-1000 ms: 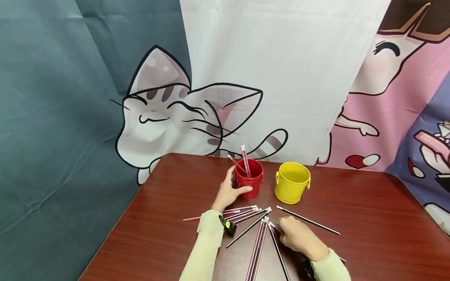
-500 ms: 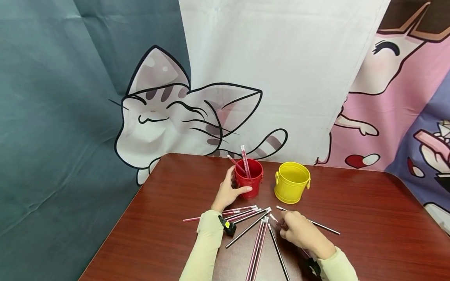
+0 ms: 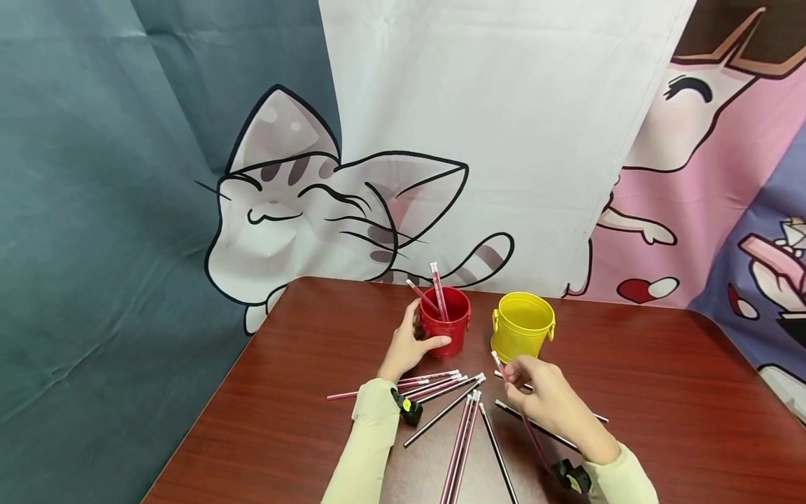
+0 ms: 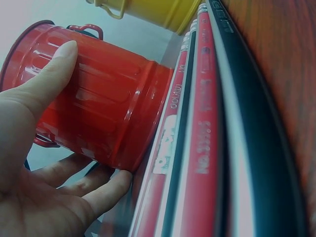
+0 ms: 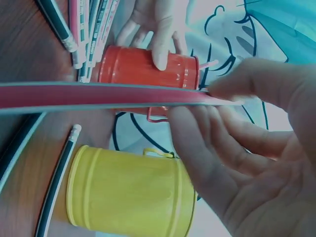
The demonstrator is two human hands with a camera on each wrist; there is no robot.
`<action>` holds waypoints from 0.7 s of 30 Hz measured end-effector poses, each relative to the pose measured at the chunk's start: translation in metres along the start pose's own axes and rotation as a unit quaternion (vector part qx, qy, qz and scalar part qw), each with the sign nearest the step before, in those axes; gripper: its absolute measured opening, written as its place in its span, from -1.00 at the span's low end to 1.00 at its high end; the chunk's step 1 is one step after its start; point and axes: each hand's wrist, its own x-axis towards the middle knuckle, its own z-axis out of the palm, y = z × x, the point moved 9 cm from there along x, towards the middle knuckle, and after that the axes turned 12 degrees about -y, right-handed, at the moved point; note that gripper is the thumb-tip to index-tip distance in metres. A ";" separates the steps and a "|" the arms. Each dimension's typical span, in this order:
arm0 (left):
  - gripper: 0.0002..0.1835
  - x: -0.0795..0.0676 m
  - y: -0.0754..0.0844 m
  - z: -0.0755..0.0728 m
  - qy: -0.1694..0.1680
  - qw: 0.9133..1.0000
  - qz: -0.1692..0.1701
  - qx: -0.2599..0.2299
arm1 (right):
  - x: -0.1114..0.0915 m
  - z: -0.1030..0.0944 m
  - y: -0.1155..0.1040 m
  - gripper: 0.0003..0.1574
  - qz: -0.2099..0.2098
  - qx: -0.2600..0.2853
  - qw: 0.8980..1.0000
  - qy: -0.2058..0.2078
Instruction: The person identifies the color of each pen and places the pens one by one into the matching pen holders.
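Note:
My left hand (image 3: 404,348) holds the small red bucket (image 3: 448,339), its thumb across the front and its fingers round the far side. In the left wrist view the thumb lies against the bucket's ribbed wall (image 4: 106,98). Several red pencils (image 3: 439,294) lean inside that bucket, white ends up. My right hand (image 3: 546,395) pinches a red pencil (image 5: 98,96) between thumb and fingers, tilted with its white end toward the buckets. Just beyond that hand stands the yellow bucket (image 3: 518,336), upright.
Red and black pencils lie scattered on the brown table (image 3: 283,434). A black pencil (image 3: 500,455) points toward the front edge, and another black pencil (image 3: 548,429) lies under the right hand. A printed cat curtain (image 3: 403,91) hangs behind the table.
My right hand has picked a red pencil up off the table and moved it up and forward, toward the buckets. A black pencil beneath now shows. My left hand stays on the red bucket.

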 end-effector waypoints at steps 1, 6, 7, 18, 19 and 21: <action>-0.10 0.000 0.000 0.000 0.000 1.000 0.000 0.000 | -0.001 -0.003 -0.001 -0.71 -0.003 0.007 1.000 0.012; -0.10 -0.001 0.000 0.000 0.003 1.000 0.002 0.002 | -0.004 -0.016 -0.003 -0.69 0.001 0.039 0.997 0.070; -0.10 -0.001 0.000 0.000 0.003 1.000 0.003 0.002 | -0.006 -0.019 -0.004 -0.68 0.002 0.042 0.996 0.083; -0.11 0.000 -0.001 0.001 0.002 1.000 -0.003 -0.008 | -0.014 -0.045 -0.029 -0.69 -0.032 0.052 0.980 0.188; -0.11 -0.001 0.000 0.001 0.002 1.000 -0.002 -0.009 | -0.014 -0.047 -0.033 -0.69 -0.034 0.060 0.979 0.191; -0.11 -0.001 0.000 0.001 0.002 1.000 -0.002 -0.009 | -0.015 -0.049 -0.041 -0.71 -0.036 0.077 0.977 0.193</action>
